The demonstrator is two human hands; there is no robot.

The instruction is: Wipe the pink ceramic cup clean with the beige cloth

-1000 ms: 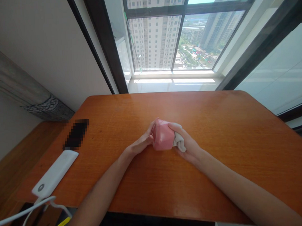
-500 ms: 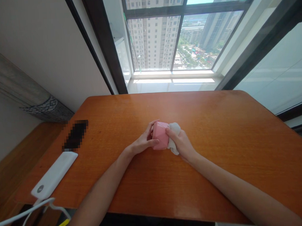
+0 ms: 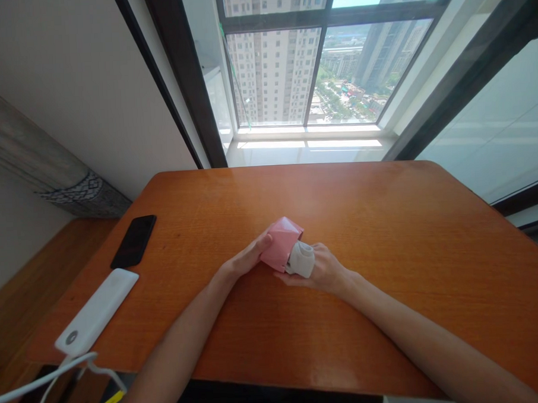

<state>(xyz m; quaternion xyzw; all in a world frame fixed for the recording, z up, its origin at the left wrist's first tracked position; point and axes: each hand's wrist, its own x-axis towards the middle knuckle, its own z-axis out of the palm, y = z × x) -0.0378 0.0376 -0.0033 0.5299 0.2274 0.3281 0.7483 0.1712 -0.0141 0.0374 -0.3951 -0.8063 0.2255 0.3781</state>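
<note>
A pink faceted cup (image 3: 280, 245) lies tilted on its side near the middle of the orange wooden table (image 3: 386, 220). My left hand (image 3: 247, 259) grips the cup from the left, fingers against its side. My right hand (image 3: 322, 269) is closed on a white cloth (image 3: 300, 258), which is bunched and pressed at the cup's mouth on the right.
A black phone (image 3: 134, 240) lies at the table's left side. Nearer me a white power bank (image 3: 96, 310) lies near the table's edge with white cables (image 3: 45, 377) trailing off. A large window and sill (image 3: 311, 143) lie beyond the far edge.
The cup has been tipped over so its mouth faces right. My right hand has shifted lower and pushed the white cloth into the mouth.
</note>
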